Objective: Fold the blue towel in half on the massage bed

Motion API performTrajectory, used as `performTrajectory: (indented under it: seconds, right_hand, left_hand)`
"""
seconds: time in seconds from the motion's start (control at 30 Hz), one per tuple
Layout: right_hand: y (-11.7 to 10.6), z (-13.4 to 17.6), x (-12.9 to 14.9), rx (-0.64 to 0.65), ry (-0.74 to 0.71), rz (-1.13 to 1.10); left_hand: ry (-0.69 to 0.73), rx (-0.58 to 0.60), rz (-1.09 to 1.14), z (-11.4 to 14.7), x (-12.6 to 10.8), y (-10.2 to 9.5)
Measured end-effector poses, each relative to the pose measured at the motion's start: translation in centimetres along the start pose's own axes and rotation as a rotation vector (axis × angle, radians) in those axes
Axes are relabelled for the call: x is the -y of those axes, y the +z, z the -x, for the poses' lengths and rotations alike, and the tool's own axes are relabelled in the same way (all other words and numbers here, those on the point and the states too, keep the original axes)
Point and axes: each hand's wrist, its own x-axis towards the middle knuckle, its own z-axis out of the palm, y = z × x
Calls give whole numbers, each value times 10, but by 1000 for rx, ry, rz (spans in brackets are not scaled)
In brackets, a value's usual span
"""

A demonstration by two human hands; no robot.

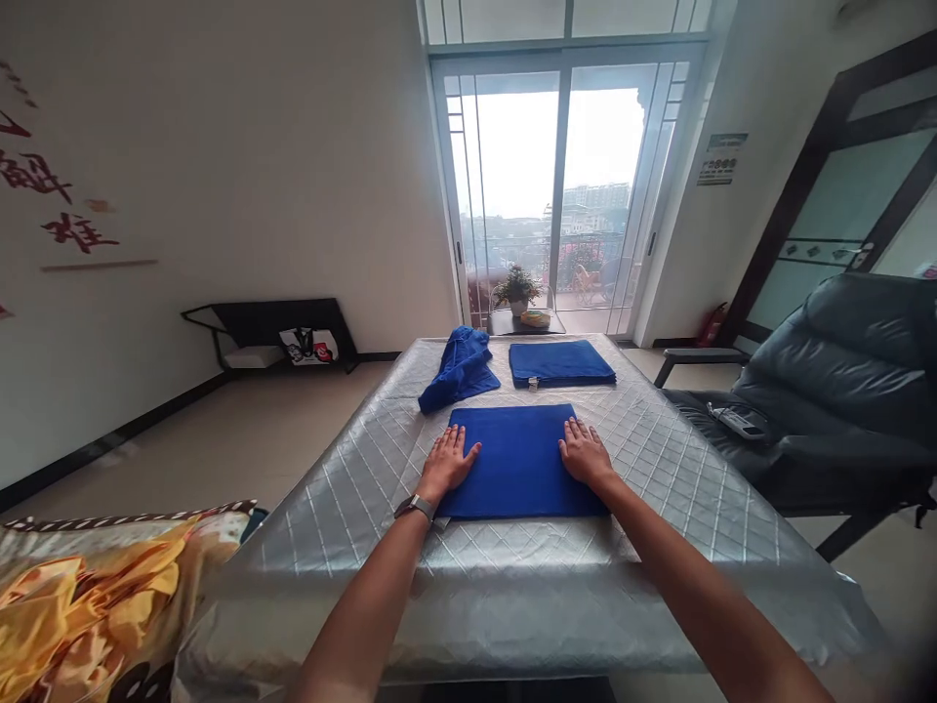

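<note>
Forearms (707,596): both bare, nearest the camera, angled inward from the lower edge over the near side of the table.
Blue cloth (516,464): it lay flat as a neat rectangle at the near part of the table, between and partly beneath the two hands.
Left hand (445,459): palm down across the cloth's left edge, thumb held away from the fingers; it rested on the fabric and clamped nothing.
Right hand (584,451): palm down across the right edge, thumb pointing inward, likewise resting and not pinching. The two hands were well apart.
Watch (417,505): it circled the left wrist.
Table cover (344,508): silvery, with a diamond pattern, it draped over the near edge.
Crumpled cloth (461,366): blue too, it lay in loose folds behind the left hand, near the flat one.
Stack (562,361): more blue fabric, squared up at the far right, with a white tag (534,384) at its front edge.
Plant (518,285): potted, it stood past the far end of the table, in front of the sliding glass door (505,146).
Armchair (864,361): dark, to the right, with a pale device (736,422) on its seat.
Bag (308,346): white and black, by the left wall.
Yellow fabric (88,615): it lay rumpled at the lower left.
</note>
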Motion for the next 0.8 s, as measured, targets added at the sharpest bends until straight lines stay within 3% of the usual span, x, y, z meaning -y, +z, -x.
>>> performTrajectory:
  seconds: [0.27,0.37,0.47,0.67,0.73,0.8]
  right_hand:
    - [10,33,-4,72,22,-104]
    - [11,34,-4,51,14,-112]
    - [10,34,-3,34,10,-114]
    - [13,35,-7,34,-15,-74]
    - [14,35,-8,39,-24,-66]
    - [13,35,-8,41,-20,-72]
  left_hand:
    - [-15,7,-64,-1,3,-1]
    - [-50,-58,-108,-2,-10,-8]
    - [-1,-112,-51,0,-53,-14]
    - [367,-48,136,15,-179,-3]
    - [364,-8,149,18,-197,4]
    - [327,30,144,19,-195,8]
